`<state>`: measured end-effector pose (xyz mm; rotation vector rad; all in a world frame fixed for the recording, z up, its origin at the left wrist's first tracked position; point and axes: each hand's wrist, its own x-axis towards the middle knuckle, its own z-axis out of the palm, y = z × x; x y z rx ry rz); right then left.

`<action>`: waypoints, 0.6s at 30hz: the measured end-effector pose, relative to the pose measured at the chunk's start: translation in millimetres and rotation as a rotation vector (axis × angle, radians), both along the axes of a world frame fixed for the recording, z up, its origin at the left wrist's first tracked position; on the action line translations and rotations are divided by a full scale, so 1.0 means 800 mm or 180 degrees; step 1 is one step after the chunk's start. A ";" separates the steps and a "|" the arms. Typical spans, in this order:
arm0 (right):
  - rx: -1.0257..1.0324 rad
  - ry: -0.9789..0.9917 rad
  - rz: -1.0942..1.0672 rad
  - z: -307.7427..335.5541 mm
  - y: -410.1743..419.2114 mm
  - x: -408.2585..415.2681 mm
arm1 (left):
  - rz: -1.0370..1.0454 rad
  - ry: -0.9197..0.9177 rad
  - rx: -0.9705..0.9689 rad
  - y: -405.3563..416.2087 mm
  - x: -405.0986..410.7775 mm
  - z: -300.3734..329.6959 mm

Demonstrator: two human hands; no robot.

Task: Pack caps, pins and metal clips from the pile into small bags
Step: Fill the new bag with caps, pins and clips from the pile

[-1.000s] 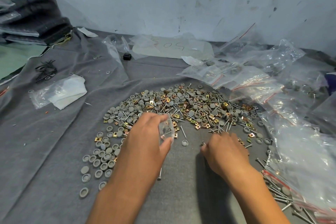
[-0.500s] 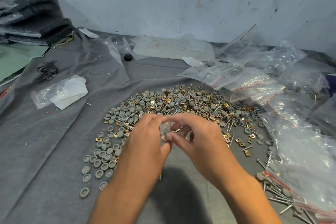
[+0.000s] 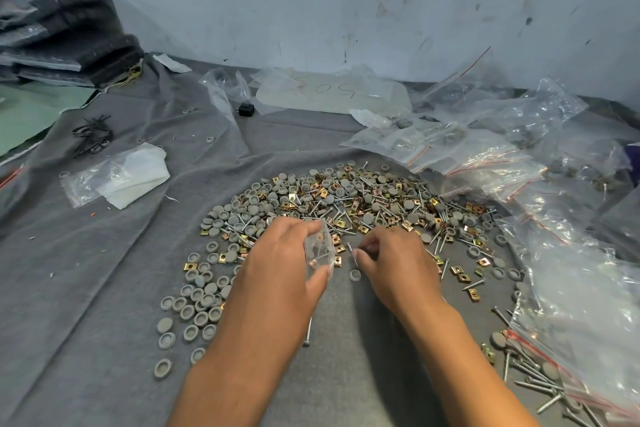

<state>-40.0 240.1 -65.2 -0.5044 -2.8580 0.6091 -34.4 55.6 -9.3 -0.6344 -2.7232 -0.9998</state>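
A wide pile (image 3: 363, 201) of grey caps, brass-coloured metal clips and steel pins lies on the grey cloth (image 3: 86, 288). My left hand (image 3: 280, 263) holds a small clear bag (image 3: 319, 251) upright between thumb and fingers, just in front of the pile. Some small parts show through the bag. My right hand (image 3: 398, 263) is a little to the right of the bag, its fingertips pinching a thin pin (image 3: 351, 252). A single grey cap (image 3: 355, 274) lies on the cloth between my hands. More grey caps (image 3: 194, 305) are spread out to the left.
Many clear zip bags (image 3: 485, 156) with red seal lines are heaped at the right and back right. More pins (image 3: 533, 378) lie under a bag at the lower right. A bag with white paper (image 3: 121, 177) and dark wires (image 3: 91, 135) are at the left. A wall stands behind.
My right hand went from the cloth at the right up to the bag's mouth, then drew back to the right and now pinches a pin. My left hand kept the bag almost still.
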 end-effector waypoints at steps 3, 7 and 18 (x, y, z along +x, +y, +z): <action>0.0008 -0.0174 -0.0013 0.001 -0.006 -0.002 | -0.0015 -0.0003 -0.0008 0.001 0.000 -0.001; 0.0339 -0.0390 0.0115 0.003 -0.016 0.000 | 0.0008 0.0026 0.0016 0.000 -0.003 -0.001; -0.0126 -0.0017 0.0398 0.008 -0.048 0.005 | 0.0053 0.0085 0.0079 -0.005 -0.006 -0.003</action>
